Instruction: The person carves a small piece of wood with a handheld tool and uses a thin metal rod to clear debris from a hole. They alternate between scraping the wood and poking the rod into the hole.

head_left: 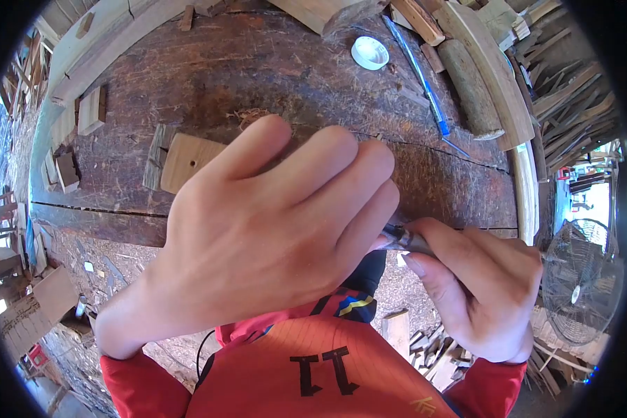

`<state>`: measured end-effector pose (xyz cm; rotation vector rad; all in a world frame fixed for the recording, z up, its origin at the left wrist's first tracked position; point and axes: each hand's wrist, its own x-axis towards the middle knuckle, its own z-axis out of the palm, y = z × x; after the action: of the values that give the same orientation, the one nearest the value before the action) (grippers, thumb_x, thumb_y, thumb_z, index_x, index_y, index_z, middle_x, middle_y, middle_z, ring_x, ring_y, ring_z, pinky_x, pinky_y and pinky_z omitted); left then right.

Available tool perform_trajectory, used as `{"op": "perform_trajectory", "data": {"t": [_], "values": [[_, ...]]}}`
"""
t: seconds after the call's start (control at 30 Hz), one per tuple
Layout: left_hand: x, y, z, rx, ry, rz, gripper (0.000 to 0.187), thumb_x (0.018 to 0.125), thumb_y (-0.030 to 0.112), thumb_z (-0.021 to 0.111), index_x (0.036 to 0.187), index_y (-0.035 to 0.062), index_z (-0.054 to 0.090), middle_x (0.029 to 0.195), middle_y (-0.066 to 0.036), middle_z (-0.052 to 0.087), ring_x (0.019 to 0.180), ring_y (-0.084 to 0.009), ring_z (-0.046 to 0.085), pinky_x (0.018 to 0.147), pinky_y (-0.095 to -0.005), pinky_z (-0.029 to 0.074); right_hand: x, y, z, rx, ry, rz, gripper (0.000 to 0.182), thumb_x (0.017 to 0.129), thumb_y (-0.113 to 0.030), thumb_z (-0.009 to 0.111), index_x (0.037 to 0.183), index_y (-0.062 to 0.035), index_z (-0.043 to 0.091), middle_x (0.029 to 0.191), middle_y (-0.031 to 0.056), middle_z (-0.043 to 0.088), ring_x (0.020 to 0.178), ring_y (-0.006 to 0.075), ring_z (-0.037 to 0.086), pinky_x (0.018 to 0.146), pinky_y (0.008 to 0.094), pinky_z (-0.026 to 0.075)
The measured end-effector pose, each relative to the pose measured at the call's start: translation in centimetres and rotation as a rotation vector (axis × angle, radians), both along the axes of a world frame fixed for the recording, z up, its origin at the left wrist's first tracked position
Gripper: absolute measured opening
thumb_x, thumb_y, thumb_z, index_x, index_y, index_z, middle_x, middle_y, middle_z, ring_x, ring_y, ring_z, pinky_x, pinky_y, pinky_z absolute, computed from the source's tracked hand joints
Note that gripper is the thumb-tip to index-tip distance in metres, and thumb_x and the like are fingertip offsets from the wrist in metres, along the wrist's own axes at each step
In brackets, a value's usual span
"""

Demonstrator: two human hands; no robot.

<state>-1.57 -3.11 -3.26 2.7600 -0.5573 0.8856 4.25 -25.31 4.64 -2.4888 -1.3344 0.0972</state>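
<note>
My left hand [279, 216] is closed above the bench, its fingers curled and its back toward me. Beside it, my right hand [477, 282] is closed too, with thumb and forefinger on a dark, rod-like metal tool [400, 238]. The tool runs from the right hand's fingers into the left fist, where the rest of it is hidden. A light wooden block [190, 161] with a small hole lies partly under my left hand, against a greyish wood piece [158, 157]. Thin curled shavings [249, 117] lie just beyond my left forefinger.
The worn wooden bench [209, 66] carries a white round lid [370, 53], a blue pen-like tool [421, 83] and a rounded wooden stick [470, 90]. Small blocks [92, 111] lie at the left. Right of the bench stand a fan [582, 292] and stacked wood strips [571, 111].
</note>
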Motion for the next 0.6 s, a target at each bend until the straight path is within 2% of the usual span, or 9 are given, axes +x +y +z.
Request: {"op": "perform_trajectory", "data": {"t": [0.13,0.27,0.37,0.47,0.6], "values": [[0.1,0.1,-0.3,-0.025,-0.02,-0.003,0.043,0.073,0.047,0.078,0.094,0.0105,0.069,0.099,-0.001,0.061,0.082,-0.0198,0.056,0.069,-0.0349,0.042,0.1,-0.2,-0.2,-0.083,-0.177,0.095,0.028,0.088,-0.016,0.083,0.11,0.0007,0.078,0.079,0.0108,0.073,0.057,0.0234,0.065,0.054,0.0356,0.049],[0.2,0.2,-0.6,-0.038,-0.059,-0.001,0.043,0.074,0.048,0.078,0.094,0.0109,0.07,0.098,-0.001,0.061,0.082,-0.0197,0.056,0.069,-0.0346,0.042,0.9,-1.1,-3.3,0.112,-0.233,0.166,0.034,0.085,-0.014,0.087,0.114,0.0003,0.076,0.072,0.0069,0.063,0.05,0.0207,0.061,0.045,0.0352,0.045],[0.2,0.1,-0.4,-0.036,-0.044,0.003,0.044,0.075,0.05,0.078,0.093,0.0109,0.07,0.097,0.0,0.062,0.081,-0.0198,0.056,0.068,-0.0345,0.042,0.7,-1.0,-4.3,0.282,0.09,0.049,0.024,0.092,-0.013,0.082,0.11,0.0015,0.075,0.081,0.0129,0.072,0.059,0.0259,0.07,0.052,0.0357,0.051],[0.0,0.3,0.1,-0.046,-0.03,-0.004,0.046,0.075,0.052,0.08,0.093,0.0107,0.07,0.095,-0.001,0.063,0.078,-0.0205,0.056,0.066,-0.0349,0.042,0.7,-1.1,-3.3,0.238,0.42,-0.048,0.018,0.097,-0.013,0.077,0.107,0.0021,0.074,0.09,0.0163,0.076,0.07,0.0297,0.075,0.06,0.036,0.056],[0.0,0.4,-0.3,-0.074,-0.078,0.005,0.051,0.07,0.053,0.085,0.093,0.0102,0.07,0.093,-0.002,0.064,0.074,-0.0221,0.057,0.064,-0.0362,0.042,1.4,-1.3,-3.7,0.282,0.388,0.0,0.017,0.098,-0.013,0.076,0.107,0.0015,0.075,0.088,0.0151,0.075,0.07,0.0303,0.075,0.063,0.0365,0.057]]}}
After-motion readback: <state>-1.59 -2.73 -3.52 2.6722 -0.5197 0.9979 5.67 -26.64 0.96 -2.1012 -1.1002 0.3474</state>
